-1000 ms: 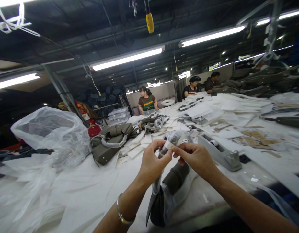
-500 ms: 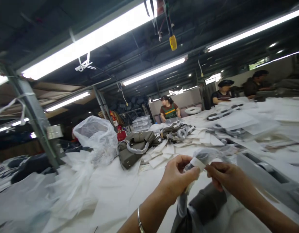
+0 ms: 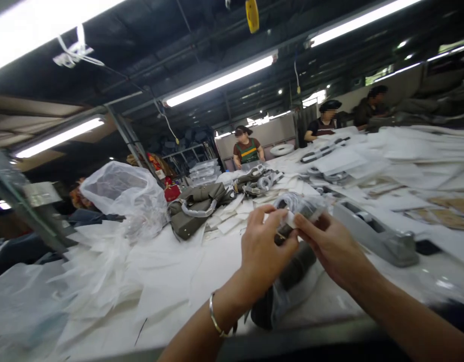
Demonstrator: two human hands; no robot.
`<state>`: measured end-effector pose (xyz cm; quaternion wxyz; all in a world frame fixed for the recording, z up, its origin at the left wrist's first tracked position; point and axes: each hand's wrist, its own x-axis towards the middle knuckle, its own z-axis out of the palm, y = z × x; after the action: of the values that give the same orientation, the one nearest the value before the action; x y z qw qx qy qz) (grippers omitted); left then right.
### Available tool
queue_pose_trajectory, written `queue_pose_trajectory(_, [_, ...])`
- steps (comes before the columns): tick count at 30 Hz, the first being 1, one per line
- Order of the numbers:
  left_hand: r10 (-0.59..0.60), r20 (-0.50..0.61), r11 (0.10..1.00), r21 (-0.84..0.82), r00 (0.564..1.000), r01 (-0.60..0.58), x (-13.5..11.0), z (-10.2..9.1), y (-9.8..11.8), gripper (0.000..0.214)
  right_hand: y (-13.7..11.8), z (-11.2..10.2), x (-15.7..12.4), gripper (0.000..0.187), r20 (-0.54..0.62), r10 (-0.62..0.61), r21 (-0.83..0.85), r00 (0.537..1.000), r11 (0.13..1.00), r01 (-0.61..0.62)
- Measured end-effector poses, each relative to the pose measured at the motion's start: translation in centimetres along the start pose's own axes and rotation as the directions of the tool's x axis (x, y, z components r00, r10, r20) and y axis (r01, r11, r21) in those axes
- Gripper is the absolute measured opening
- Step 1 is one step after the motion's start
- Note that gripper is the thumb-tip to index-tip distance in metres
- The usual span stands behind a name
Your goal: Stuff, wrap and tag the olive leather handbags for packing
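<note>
A dark olive handbag (image 3: 299, 264) lies at the table's front edge, partly under clear plastic and hidden by my forearms. Its raised handle (image 3: 305, 203) is wrapped in whitish film. My left hand (image 3: 262, 249) is closed round the left side of this handle, fingers curled. From the right, my right hand (image 3: 332, 244) grips the handle too, its thumb pressed against a small white strip (image 3: 291, 219) of the wrapping. Both hands nearly meet there. Just beyond my right hand stands a grey tape dispenser (image 3: 378, 234).
Another olive handbag (image 3: 194, 208) with a wrapped handle sits farther back. A clear plastic bag (image 3: 122, 191) and loose white sheets (image 3: 103, 276) cover the left side. More sheets (image 3: 412, 151) lie at right. A co-worker (image 3: 248, 148) stands across the table; others are behind.
My view has shifted, showing more of the table's right side. My right hand has come round the handle, its thumb now pressing the white strip beside my left hand.
</note>
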<state>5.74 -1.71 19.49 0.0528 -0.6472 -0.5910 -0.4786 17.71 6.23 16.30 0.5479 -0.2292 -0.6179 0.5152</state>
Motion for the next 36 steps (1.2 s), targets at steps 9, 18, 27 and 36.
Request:
queue_pose_trajectory(9, [-0.260,0.059,0.839,-0.480,0.964,0.255,-2.7,-2.0,-4.3,0.040,0.8,1.0,2.2,0.031,0.076,0.186,0.255,0.980,0.946,-0.200])
queue_pose_trajectory(18, [-0.392,0.229,0.737,-0.501,0.891,0.453,-11.6,-0.7,-9.0,0.067,4.6,-5.4,-2.4,0.061,-0.063,0.047,-0.414,0.997,0.908,-0.069])
queue_pose_trajectory(27, [-0.499,0.111,0.814,-0.281,0.859,0.509,-16.5,3.6,-11.4,0.067,14.8,-2.7,-7.9,0.070,0.053,0.221,-0.217,0.974,0.954,-0.205])
queue_pose_trajectory(36, [-0.641,-0.119,0.766,-0.160,0.758,0.622,-16.9,5.2,-9.6,0.060,16.3,-4.6,-1.8,0.029,0.366,0.095,-0.463,0.926,0.882,0.092])
